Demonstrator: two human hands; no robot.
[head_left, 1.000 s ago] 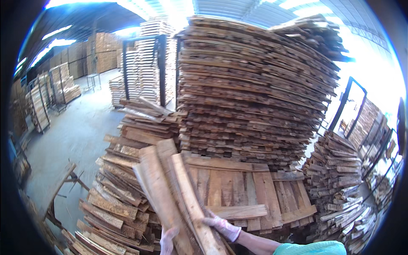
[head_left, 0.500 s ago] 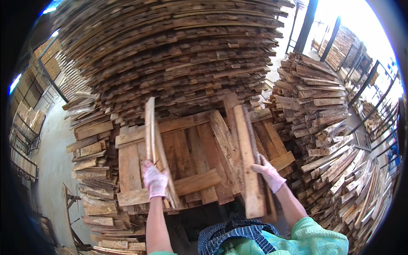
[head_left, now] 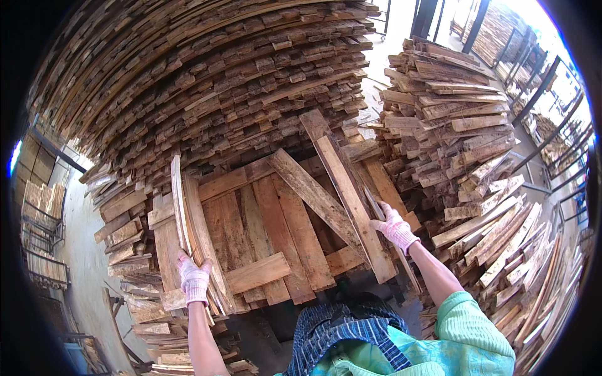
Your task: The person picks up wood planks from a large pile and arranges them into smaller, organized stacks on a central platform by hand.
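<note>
My left hand [head_left: 194, 279], in a pinkish-white glove with bare fingertips, is closed on the near part of some narrow wooden planks [head_left: 204, 241] standing at the left of a low layer of boards. On the right, my gloved right hand [head_left: 396, 229] grips the outer side of another bunch of planks [head_left: 357, 216], the foremost one pale and long. A rough plank [head_left: 316, 200] slants between the two bunches, resting across the boards [head_left: 273, 229] below. Which planks each hand's fingers actually hold is partly hidden.
A tall stack of layered boards [head_left: 219, 81] rises straight ahead. Piles of short planks flank me, one on the right [head_left: 445, 119] and one on the left [head_left: 125, 238]. A wooden post [head_left: 119, 326] stands by the floor [head_left: 88, 232] at the left.
The view has shifted, and both hands with their planks appear farther left against the boards. The bunches now lean more, and the middle rough plank lies at a stronger slant.
</note>
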